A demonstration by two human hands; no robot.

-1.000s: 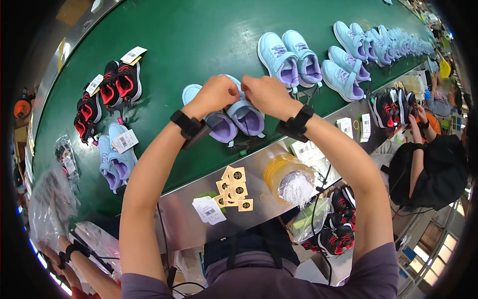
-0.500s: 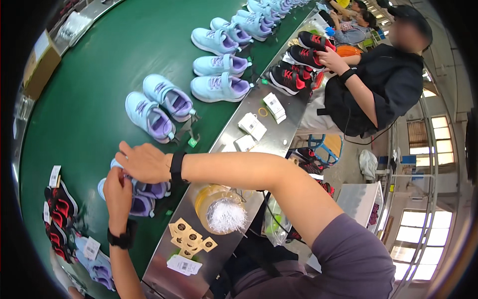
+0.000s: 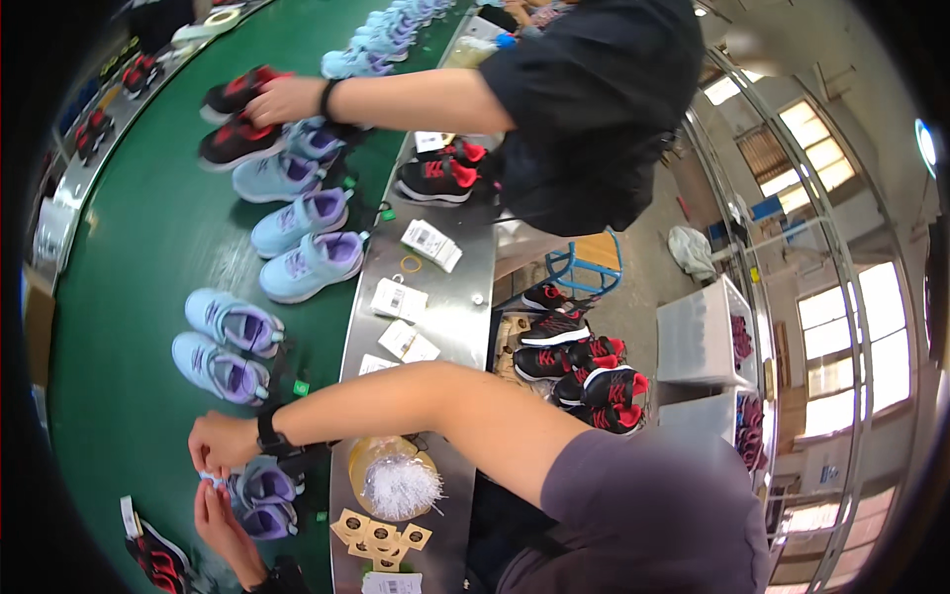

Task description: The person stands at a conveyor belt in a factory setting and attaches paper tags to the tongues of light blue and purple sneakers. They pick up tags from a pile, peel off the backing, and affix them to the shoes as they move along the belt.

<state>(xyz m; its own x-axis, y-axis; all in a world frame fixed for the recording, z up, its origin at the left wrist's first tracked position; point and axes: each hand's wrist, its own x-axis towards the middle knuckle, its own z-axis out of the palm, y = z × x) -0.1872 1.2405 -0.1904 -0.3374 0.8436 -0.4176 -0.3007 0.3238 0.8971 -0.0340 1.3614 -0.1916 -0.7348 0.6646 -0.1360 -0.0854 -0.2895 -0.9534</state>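
A pair of light blue shoes with lilac linings [image 3: 267,522] sits on the green work surface, partly covered by my hands. My right hand [image 3: 226,441] reaches over the front of the pair with bent fingers and thumb drawn together. Close below it, my left hand [image 3: 223,525] has its fingertips raised to meet those of the right. A small pale-blue bit shows between the fingertips; whether it is part of a shoe or something separate, I cannot tell. Just beyond stands another light blue pair [image 3: 220,366]. A black-and-red shoe [image 3: 156,562] with a white tag lies nearer, at left.
Along the metal ledge [image 3: 346,554] are a round tub of white plastic tag fasteners [image 3: 401,487], kraft-coloured tags [image 3: 381,536] and stacks of white tags [image 3: 399,297]. A co-worker's hand [image 3: 287,101] holds black-and-red shoes [image 3: 240,142] above a row of light blue shoes [image 3: 312,267].
The view has swung, so the scene sits differently. The co-worker has carried black-and-red shoes from the ledge out over the green surface. My hands remain at the same blue pair, fingertips together.
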